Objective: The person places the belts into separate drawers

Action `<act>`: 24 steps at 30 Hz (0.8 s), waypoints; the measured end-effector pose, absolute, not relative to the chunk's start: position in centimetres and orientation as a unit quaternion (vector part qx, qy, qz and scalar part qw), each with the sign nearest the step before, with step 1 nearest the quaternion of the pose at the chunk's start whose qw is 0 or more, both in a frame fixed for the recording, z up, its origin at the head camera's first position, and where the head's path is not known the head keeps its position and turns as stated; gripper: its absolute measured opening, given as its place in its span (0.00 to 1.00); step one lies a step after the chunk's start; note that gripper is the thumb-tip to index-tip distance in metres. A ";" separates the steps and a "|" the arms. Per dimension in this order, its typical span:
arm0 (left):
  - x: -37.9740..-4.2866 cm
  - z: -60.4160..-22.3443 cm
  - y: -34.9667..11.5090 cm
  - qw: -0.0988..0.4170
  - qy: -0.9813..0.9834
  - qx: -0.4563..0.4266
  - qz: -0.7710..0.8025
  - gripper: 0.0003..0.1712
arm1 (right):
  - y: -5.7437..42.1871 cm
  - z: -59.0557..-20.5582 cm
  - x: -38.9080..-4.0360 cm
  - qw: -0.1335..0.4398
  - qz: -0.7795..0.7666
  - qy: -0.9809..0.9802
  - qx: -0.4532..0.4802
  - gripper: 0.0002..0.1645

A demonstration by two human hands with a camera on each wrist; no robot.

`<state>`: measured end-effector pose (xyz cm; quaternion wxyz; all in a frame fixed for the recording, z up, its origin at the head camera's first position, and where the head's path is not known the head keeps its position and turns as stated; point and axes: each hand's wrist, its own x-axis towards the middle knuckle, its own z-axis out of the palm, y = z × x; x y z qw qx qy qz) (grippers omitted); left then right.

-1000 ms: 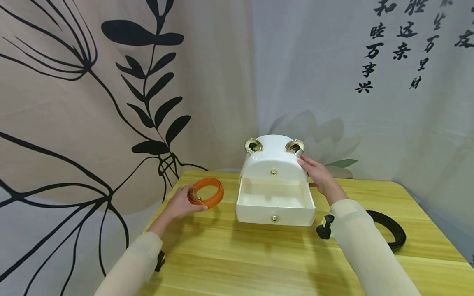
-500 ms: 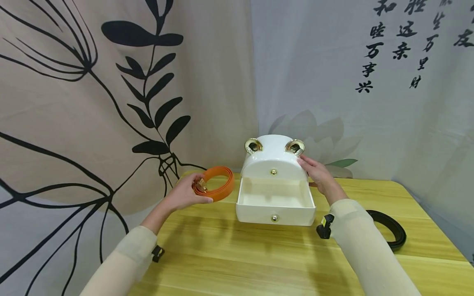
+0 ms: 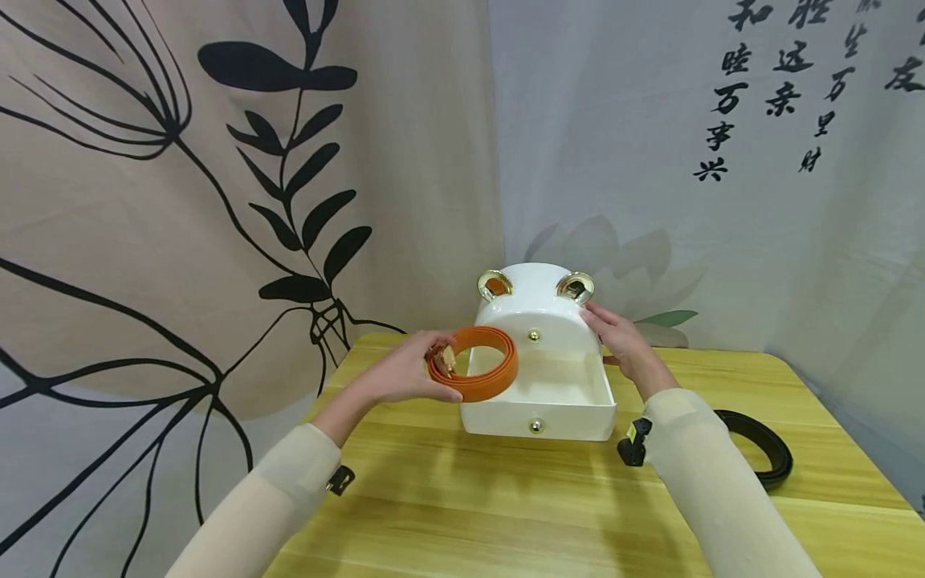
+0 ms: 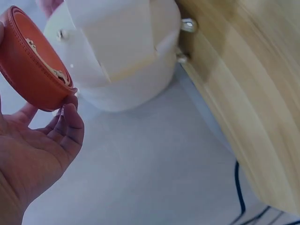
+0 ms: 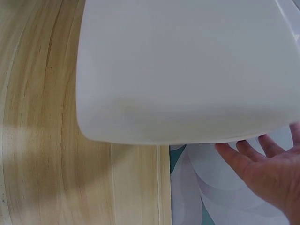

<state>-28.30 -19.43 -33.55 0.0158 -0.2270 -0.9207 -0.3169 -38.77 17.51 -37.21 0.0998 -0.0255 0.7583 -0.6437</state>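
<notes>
A rolled-up orange belt (image 3: 491, 385) with a gold buckle is pinched at its left side by my left hand (image 3: 408, 369). It is held up, overlapping the left part of the pulled-out drawer (image 3: 571, 421) in the head view. That drawer belongs to a white storage box (image 3: 538, 281) with two gold rings on top and small gold knobs. In the left wrist view the belt (image 4: 35, 86) appears close by, the box beyond it. My right hand (image 3: 625, 345) rests on the box's right side, its fingertips (image 5: 227, 150) against the wall with fingers nearly straight.
A coiled black belt (image 3: 776, 457) lies on the wooden table (image 3: 506, 514), to the right behind my right forearm. Printed curtains (image 3: 419, 201) hang behind the table's back edge.
My left hand has lifted the orange belt and carried it right, from beside the box to over the drawer's left part. The right hand, box and black belt stay put.
</notes>
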 end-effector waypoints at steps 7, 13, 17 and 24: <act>-28.9 -33.4 -16.4 -0.005 -0.915 -0.261 -0.309 0.52 | 17.5 -37.3 -38.7 0.101 -0.643 0.759 -0.026 0.41; -29.2 -33.4 -14.3 -0.032 -0.912 -0.283 -0.295 0.50 | 17.6 -37.2 -38.5 0.099 -0.640 0.761 -0.031 0.41; -29.5 -33.6 -13.6 -0.046 -0.913 -0.283 -0.290 0.49 | 17.6 -37.3 -38.5 0.099 -0.640 0.762 -0.033 0.41; -30.5 -33.9 -12.6 -0.063 -0.911 -0.284 -0.292 0.45 | 17.7 -37.3 -38.6 0.099 -0.639 0.762 -0.034 0.41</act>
